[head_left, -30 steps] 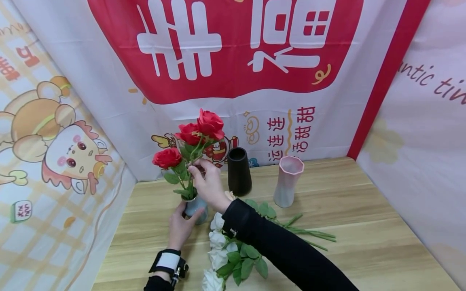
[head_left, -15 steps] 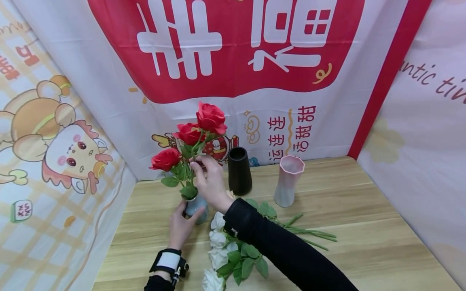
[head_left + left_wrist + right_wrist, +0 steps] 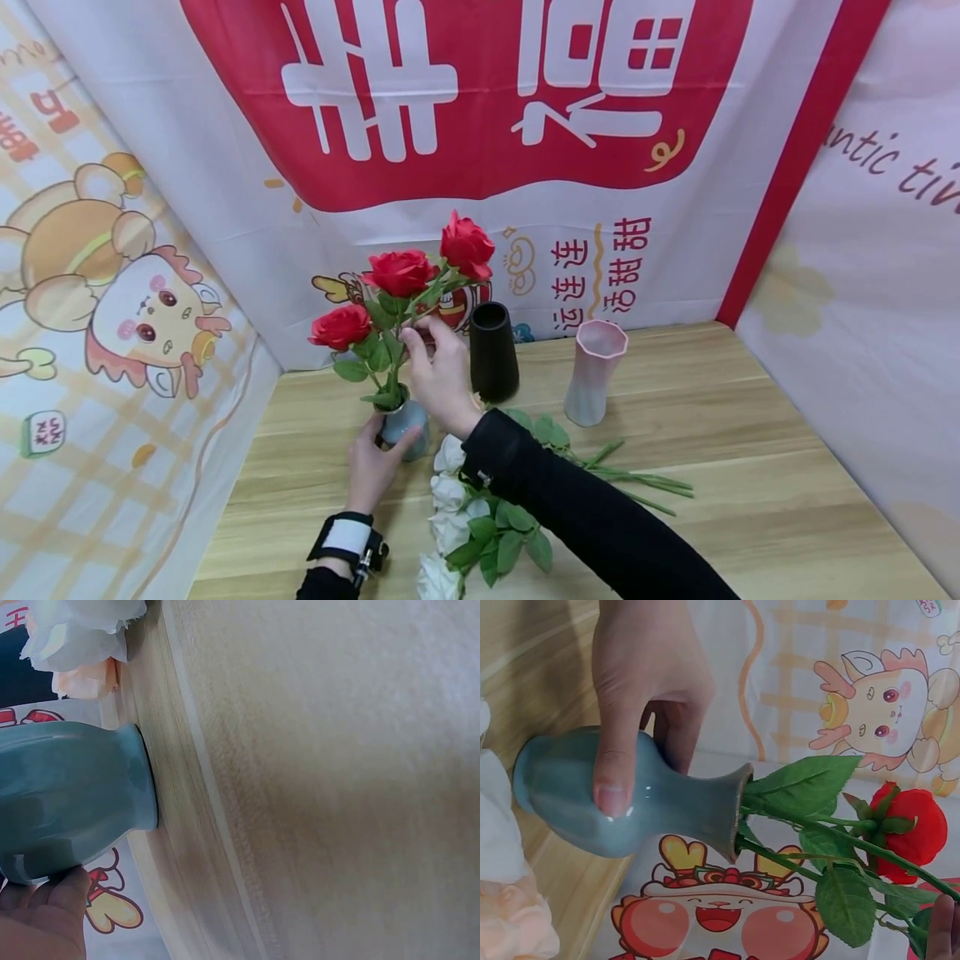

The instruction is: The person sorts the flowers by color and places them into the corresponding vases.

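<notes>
A blue-green vase [image 3: 592, 791] with a narrow neck stands on the table at the left in the head view. My left hand [image 3: 372, 467] grips its body, thumb on one side and fingers around the other. Three red roses stand in it: a low left rose [image 3: 341, 327], a middle rose [image 3: 401, 272] and an upper right rose [image 3: 467, 246]. My right hand [image 3: 442, 375] pinches a rose stem above the vase's mouth between thumb and fingers. In the right wrist view, green stems and leaves [image 3: 847, 904] come out of the mouth; only a fingertip of the right hand shows there.
White roses [image 3: 450, 532] with green leaves lie below my right forearm, their stems [image 3: 645, 479] pointing right. Behind them stand a black vase [image 3: 492, 354] and a pink-and-grey vase [image 3: 595, 375]. Printed cloth [image 3: 480, 125] hangs behind the wooden table [image 3: 750, 467].
The upper right rose has swung to the right, and my right hand has shifted slightly right with the stem. My left hand stays on the vase.
</notes>
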Demonstrator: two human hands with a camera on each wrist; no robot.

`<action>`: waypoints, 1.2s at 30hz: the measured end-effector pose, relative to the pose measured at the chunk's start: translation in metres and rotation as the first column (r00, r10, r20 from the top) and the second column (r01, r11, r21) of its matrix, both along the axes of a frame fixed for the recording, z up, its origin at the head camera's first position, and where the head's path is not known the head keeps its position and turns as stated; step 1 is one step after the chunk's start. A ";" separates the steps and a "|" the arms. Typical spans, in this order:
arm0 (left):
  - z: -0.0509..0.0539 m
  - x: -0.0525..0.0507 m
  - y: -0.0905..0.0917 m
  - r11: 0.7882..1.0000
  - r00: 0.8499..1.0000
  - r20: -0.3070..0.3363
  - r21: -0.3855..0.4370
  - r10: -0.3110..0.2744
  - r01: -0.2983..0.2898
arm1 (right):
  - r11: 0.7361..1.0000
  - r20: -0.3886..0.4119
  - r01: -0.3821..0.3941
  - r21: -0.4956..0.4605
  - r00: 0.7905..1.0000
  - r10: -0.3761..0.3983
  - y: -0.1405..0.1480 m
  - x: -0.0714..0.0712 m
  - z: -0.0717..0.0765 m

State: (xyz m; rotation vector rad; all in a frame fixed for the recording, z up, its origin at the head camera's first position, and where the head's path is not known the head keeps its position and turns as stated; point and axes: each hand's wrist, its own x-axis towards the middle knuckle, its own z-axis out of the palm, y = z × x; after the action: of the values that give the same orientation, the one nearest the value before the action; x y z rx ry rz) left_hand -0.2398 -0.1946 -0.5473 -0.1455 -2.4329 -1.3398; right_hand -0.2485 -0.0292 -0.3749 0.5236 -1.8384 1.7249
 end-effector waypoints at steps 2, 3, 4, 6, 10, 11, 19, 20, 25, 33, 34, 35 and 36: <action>-0.001 0.000 0.000 1.000 1.000 -0.006 0.006 -0.006 0.006 | 1.000 -0.005 -0.002 -0.012 1.000 0.002 0.000 0.001 0.002; -0.001 0.000 0.000 1.000 1.000 -0.010 0.005 -0.007 0.007 | 1.000 -0.004 -0.002 -0.011 1.000 0.002 0.000 0.002 0.003; -0.001 0.000 0.000 1.000 1.000 -0.015 0.004 -0.008 0.008 | 1.000 -0.006 -0.007 -0.005 1.000 0.007 0.000 0.002 0.004; -0.002 -0.001 0.000 1.000 1.000 -0.017 -0.001 -0.004 0.004 | 1.000 -0.018 -0.009 0.025 1.000 0.009 0.000 0.003 0.003; -0.002 -0.001 0.001 1.000 1.000 -0.022 -0.014 0.007 -0.007 | 0.999 -0.038 -0.043 0.017 0.998 0.044 -0.001 0.002 0.001; -0.002 -0.002 0.001 1.000 1.000 -0.021 -0.015 0.006 -0.006 | 0.999 -0.043 -0.051 0.003 0.998 0.051 -0.001 0.002 0.000; -0.001 -0.001 0.002 0.999 1.000 -0.004 0.030 -0.012 0.012 | 0.995 -0.041 -0.041 0.088 0.998 0.045 -0.001 -0.001 -0.004; -0.001 -0.001 0.002 1.000 1.000 -0.004 0.027 -0.009 0.009 | 0.993 -0.039 -0.041 0.113 0.998 0.046 -0.002 -0.002 -0.007; -0.001 -0.002 0.000 1.000 1.000 0.001 0.002 -0.009 0.009 | 0.953 -0.066 -0.085 0.292 0.992 0.109 -0.006 -0.003 -0.021; 0.002 0.000 -0.003 1.000 1.000 -0.004 -0.017 -0.023 0.023 | 0.842 -0.015 -0.091 0.532 0.993 0.116 -0.012 -0.005 -0.042; 0.002 0.000 -0.003 1.000 1.000 -0.009 -0.018 -0.025 0.025 | 0.839 0.008 -0.084 0.537 0.995 0.095 -0.012 -0.005 -0.044; 0.002 0.000 -0.003 0.999 0.999 -0.016 -0.017 -0.028 0.028 | 0.837 0.027 -0.078 0.542 0.997 0.076 -0.013 -0.006 -0.046; 0.002 0.000 -0.003 0.999 0.999 -0.022 -0.016 -0.030 0.030 | 0.831 0.042 -0.070 0.552 0.998 0.057 -0.013 -0.007 -0.049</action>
State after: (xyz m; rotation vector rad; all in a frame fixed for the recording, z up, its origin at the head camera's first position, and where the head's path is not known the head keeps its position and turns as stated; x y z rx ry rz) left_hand -0.2396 -0.1980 -0.5456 -0.2004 -2.4324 -1.3246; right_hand -0.2551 -0.0427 -0.4235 0.7984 -2.3669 1.2108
